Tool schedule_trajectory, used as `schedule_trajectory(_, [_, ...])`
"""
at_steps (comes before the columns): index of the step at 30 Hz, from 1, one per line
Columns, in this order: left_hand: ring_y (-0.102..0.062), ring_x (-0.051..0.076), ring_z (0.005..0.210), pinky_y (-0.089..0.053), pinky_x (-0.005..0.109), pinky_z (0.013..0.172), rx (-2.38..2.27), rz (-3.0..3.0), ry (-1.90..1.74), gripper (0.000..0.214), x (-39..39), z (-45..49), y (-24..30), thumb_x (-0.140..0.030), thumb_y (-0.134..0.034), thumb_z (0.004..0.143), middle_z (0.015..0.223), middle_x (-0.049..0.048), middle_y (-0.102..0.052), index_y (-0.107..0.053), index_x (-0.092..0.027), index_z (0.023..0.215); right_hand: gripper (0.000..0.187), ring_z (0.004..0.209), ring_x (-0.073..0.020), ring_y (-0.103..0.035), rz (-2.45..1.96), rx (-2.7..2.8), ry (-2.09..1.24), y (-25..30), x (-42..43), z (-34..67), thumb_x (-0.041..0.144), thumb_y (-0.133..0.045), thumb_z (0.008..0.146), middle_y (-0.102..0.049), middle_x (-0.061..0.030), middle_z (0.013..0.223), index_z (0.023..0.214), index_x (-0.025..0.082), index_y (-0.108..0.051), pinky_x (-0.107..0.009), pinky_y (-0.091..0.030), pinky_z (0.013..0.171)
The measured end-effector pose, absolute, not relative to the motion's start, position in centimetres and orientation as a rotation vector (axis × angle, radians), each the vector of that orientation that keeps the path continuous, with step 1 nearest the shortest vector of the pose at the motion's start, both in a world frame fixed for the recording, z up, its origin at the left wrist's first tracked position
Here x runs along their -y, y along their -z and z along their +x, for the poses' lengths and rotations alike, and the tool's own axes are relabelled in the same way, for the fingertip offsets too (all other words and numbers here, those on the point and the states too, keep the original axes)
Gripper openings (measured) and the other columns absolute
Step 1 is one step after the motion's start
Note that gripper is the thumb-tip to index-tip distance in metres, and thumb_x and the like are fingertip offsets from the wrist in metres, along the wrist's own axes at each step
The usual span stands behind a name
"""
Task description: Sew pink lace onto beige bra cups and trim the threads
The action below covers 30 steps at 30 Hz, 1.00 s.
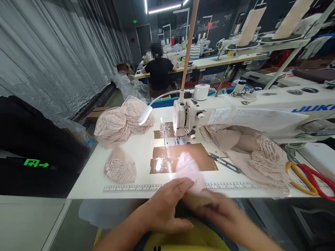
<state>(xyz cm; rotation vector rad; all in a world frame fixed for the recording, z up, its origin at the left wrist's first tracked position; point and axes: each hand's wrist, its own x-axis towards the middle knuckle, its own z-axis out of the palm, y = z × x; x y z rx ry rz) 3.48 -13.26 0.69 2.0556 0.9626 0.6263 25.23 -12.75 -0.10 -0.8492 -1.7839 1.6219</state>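
A pale pink fabric piece point(190, 170), blurred by motion, rises over the front edge of the sewing table point(142, 153). My right hand point(220, 211), also blurred, is closed around its lower end. At the fabric's left side is my left hand point(169, 205), its thumb stretched away from its fingers and the fingertips against the cloth. Just beyond the fabric stands a white sewing machine point(209, 113), the needle area above a metal plate. Brown tape point(163, 153) covers part of the tabletop in front of it.
Beige lace pieces point(123, 122) are heaped at the left, with a single lace cup point(120, 165) nearer. More lace fabric point(251, 150) lies right, beside thread snips point(225, 162) and red-and-yellow scissors point(311, 179). A ruler strip point(131, 188) runs along the edge. A person point(158, 71) sits ahead.
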Motion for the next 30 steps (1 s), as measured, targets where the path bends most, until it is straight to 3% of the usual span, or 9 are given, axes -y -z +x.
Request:
schedule_trajectory(3, [-0.061,0.023,0.092,-0.049,0.033,0.083,-0.943,1.850,-0.492,0.053,14.6,3.5,-0.6,-0.018,-0.063,0.068,0.108,0.0052,-0.065,-0.053,-0.022,0.120,0.013,0.078,-0.0164,-0.059,-0.640,1.904,-1.703,-0.1,12.6,22.3,0.027,-0.056,0.087,-0.063,-0.0009,0.079,0.081,0.019,-0.063,-0.026,-0.047,0.071])
schedule_trajectory(7, [-0.059,0.018,0.077,-0.047,0.026,0.069,-1.050,1.546,-0.590,0.014,16.5,2.8,1.2,-0.021,-0.053,0.081,0.084,0.0021,-0.064,-0.064,-0.016,0.089,0.008,0.070,-0.0144,-0.056,-0.684,2.081,-1.328,-1.7,12.2,22.8,0.015,-0.056,0.082,-0.060,-0.0007,0.076,0.077,0.021,-0.058,-0.024,-0.043,0.063])
schedule_trajectory(13, [-0.057,0.020,0.077,-0.045,0.030,0.072,-1.279,1.280,-0.820,0.032,18.3,0.3,3.0,-0.043,-0.051,0.088,0.075,0.0035,-0.062,-0.065,-0.016,0.079,0.021,0.079,-0.0199,-0.059,-0.976,1.806,-0.651,-2.3,10.6,26.1,0.012,-0.061,0.074,-0.063,-0.0037,0.088,0.088,0.028,-0.058,-0.029,-0.044,0.068])
schedule_trajectory(15, [-0.058,0.020,0.074,-0.046,0.030,0.070,-1.094,1.171,-0.769,0.039,18.7,-0.1,2.3,-0.047,-0.047,0.089,0.075,0.0062,-0.063,-0.067,-0.014,0.083,0.017,0.083,-0.0211,-0.058,-1.022,1.845,-0.865,-1.9,10.2,25.4,0.015,-0.062,0.073,-0.063,-0.0045,0.090,0.086,0.026,-0.059,-0.030,-0.044,0.071])
schedule_trajectory(18, [-0.060,0.024,0.088,-0.047,0.031,0.072,-0.746,1.180,-0.752,0.051,18.6,0.0,0.4,-0.050,-0.055,0.084,0.104,0.0130,-0.063,-0.056,-0.017,0.124,0.003,0.079,-0.0192,-0.059,-0.921,1.846,-1.665,-0.7,10.1,23.5,0.023,-0.061,0.078,-0.063,-0.0042,0.087,0.080,0.021,-0.059,-0.028,-0.045,0.068])
schedule_trajectory(20, [-0.059,0.025,0.096,-0.049,0.031,0.072,-0.733,1.305,-0.815,0.070,17.8,0.2,-0.5,-0.046,-0.064,0.078,0.127,0.0146,-0.052,-0.038,-0.025,0.140,0.012,0.074,-0.0175,-0.058,-0.778,1.708,-2.122,0.0,10.2,22.4,0.031,-0.062,0.079,-0.063,-0.0029,0.081,0.081,0.019,-0.061,-0.028,-0.046,0.066])
schedule_trajectory(23, [-0.049,0.028,0.113,-0.044,0.037,0.091,-0.976,1.560,-0.850,0.078,15.6,0.5,-0.9,-0.038,-0.074,0.071,0.142,0.0121,-0.038,-0.039,-0.028,0.140,0.023,0.075,-0.0172,-0.058,-0.620,1.570,-2.352,0.4,10.4,21.5,0.035,-0.070,0.074,-0.064,-0.0021,0.077,0.086,0.016,-0.065,-0.029,-0.047,0.070])
schedule_trajectory(26, [-0.041,0.031,0.123,-0.035,0.042,0.103,-0.903,1.468,-0.749,0.084,13.3,0.7,-0.4,-0.040,-0.077,0.066,0.139,0.0101,-0.042,-0.038,-0.027,0.140,0.027,0.076,-0.0178,-0.059,-0.499,1.487,-2.415,0.1,10.0,21.2,0.037,-0.073,0.072,-0.064,-0.0024,0.075,0.086,0.014,-0.067,-0.030,-0.047,0.072])
schedule_trajectory(30, [-0.057,0.020,0.087,-0.046,0.029,0.077,-0.763,1.073,-0.606,0.060,11.7,0.8,0.1,-0.038,-0.073,0.072,0.100,0.0074,-0.060,-0.053,-0.018,0.125,0.022,0.076,-0.0168,-0.058,-0.532,1.461,-2.365,0.1,8.9,21.5,0.037,-0.068,0.078,-0.061,-0.0023,0.075,0.079,0.014,-0.066,-0.028,-0.046,0.071])
